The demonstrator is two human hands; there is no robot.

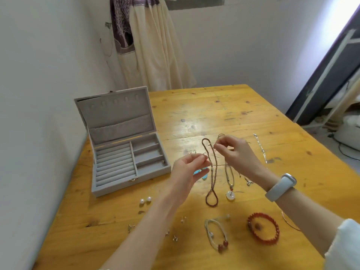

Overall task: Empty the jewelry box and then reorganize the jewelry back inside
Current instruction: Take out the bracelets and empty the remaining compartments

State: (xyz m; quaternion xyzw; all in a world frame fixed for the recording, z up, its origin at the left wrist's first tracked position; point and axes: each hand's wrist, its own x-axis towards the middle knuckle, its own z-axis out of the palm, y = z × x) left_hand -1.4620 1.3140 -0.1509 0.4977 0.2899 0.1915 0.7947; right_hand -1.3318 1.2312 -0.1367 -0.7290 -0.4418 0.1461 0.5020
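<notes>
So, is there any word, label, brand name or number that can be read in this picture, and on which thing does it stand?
None: no readable text shows in this view.
Jewelry box: the grey lining and the small gold clasp bear no lettering.
Wristband on the right arm: plain pale band, with no display or number showing.
Curtain: a purple tree pattern only, no words.
Wooden table: only scratches and knots.

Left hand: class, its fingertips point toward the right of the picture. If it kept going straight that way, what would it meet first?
Most likely the brown beaded necklace hanging just beyond the left hand; the right hand holds its top. Depth is unclear, so the fingers might pass in front.
</notes>
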